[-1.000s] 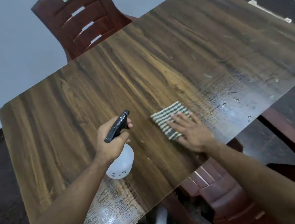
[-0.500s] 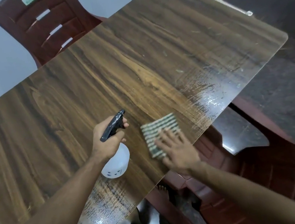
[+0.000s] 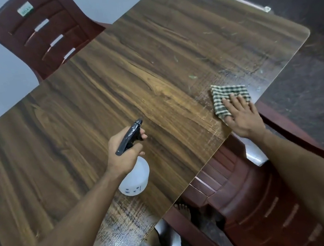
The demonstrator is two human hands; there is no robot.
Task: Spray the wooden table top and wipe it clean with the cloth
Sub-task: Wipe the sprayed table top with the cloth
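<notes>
The wooden table top point(image 3: 147, 65) fills the middle of the view, with wet streaks near its right and near edges. My left hand point(image 3: 124, 150) grips a spray bottle point(image 3: 135, 180) with a white body and black trigger head, held just above the near middle of the table. My right hand point(image 3: 241, 116) lies flat with fingers spread, pressing a green-and-white checked cloth point(image 3: 228, 94) onto the table close to its right edge. The hand covers the cloth's near corner.
A dark red plastic chair point(image 3: 43, 35) stands at the table's far side against the wall. Another red chair point(image 3: 255, 197) sits below the table's near-right edge. A white bar point(image 3: 248, 2) lies on the dark floor at the far right. A bare foot point(image 3: 182, 209) shows under the table.
My right hand has slid the cloth to the right, from beside the spray bottle to the table's right edge. The left hand keeps the bottle in about the same place.
</notes>
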